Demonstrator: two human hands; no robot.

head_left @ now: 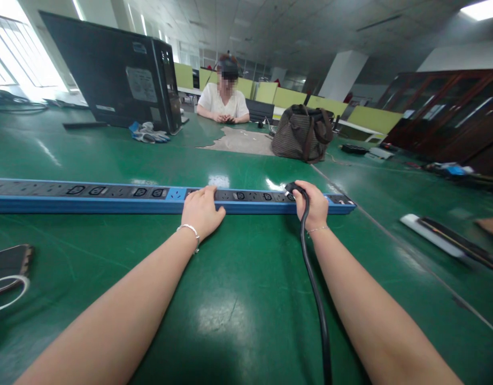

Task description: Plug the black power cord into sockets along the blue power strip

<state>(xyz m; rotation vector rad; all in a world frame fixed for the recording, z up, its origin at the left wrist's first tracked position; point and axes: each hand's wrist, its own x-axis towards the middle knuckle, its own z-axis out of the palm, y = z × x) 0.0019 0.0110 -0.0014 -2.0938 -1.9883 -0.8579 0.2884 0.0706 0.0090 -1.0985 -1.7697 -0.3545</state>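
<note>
A long blue power strip point(262, 206) with black and blue sockets lies across the green table. My left hand point(201, 212) rests over its middle, fingers along the top and thumb on the near side, pressing round it. In my right hand point(314, 203) is a black power plug point(295, 188), pinched just above the strip near its right end. Its thick black cord point(313, 267) hangs from that hand and runs down towards me. Metal prongs show at the plug's left side; whether they touch the strip I cannot tell.
A black computer tower point(126, 75) stands at the back left, with gloves point(149, 132) beside it. A brown bag point(298, 133) sits at the back right. A phone point(9, 262) with a white loop lies at left. Across the table sits a person point(224, 101).
</note>
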